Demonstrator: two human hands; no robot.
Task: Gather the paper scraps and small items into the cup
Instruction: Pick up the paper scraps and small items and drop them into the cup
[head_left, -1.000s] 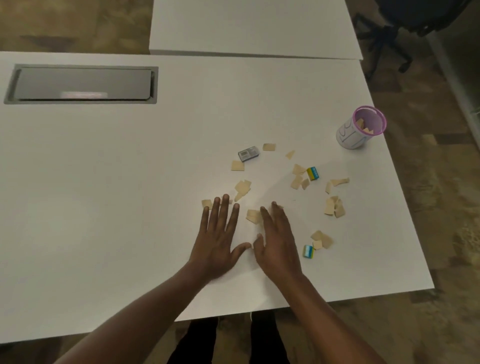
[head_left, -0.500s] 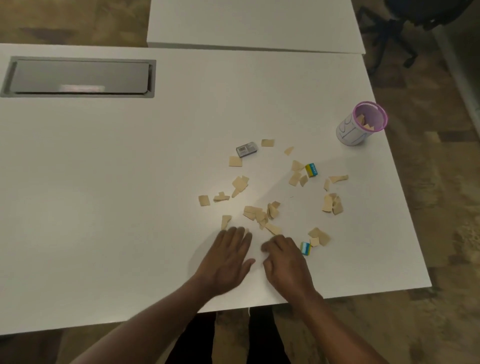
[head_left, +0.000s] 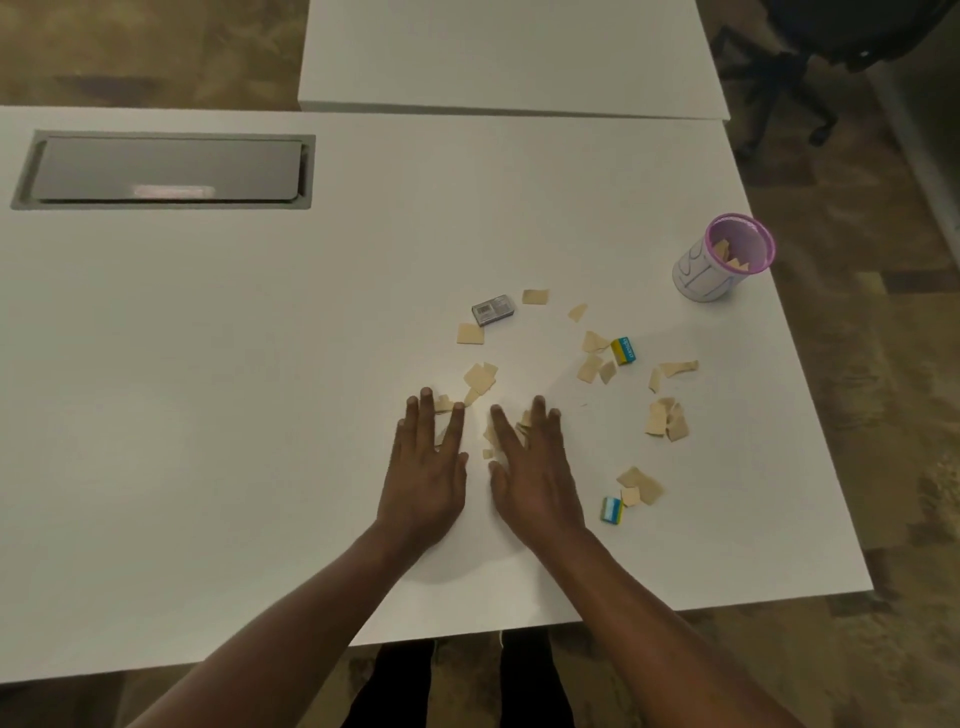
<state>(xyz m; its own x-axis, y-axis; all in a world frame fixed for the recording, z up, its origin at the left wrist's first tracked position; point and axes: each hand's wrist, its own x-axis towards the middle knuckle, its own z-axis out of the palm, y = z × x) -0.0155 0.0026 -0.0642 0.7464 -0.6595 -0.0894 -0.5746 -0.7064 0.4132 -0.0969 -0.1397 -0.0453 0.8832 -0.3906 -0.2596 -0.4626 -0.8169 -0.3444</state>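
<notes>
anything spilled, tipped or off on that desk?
Nothing tipped or damaged. The cup stands upright close to the table's right edge, a few scraps inside. Paper scraps lie scattered loose, as the task expects. Both hands, left and right, lie flat over some.

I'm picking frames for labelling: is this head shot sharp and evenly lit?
Head view: dim, warm light; soft overall, with the paper scraps lacking crisp edges; a glare streak on the grey hatch; wide-angle bending of the table's edges; faint shadow under the hands.
</notes>
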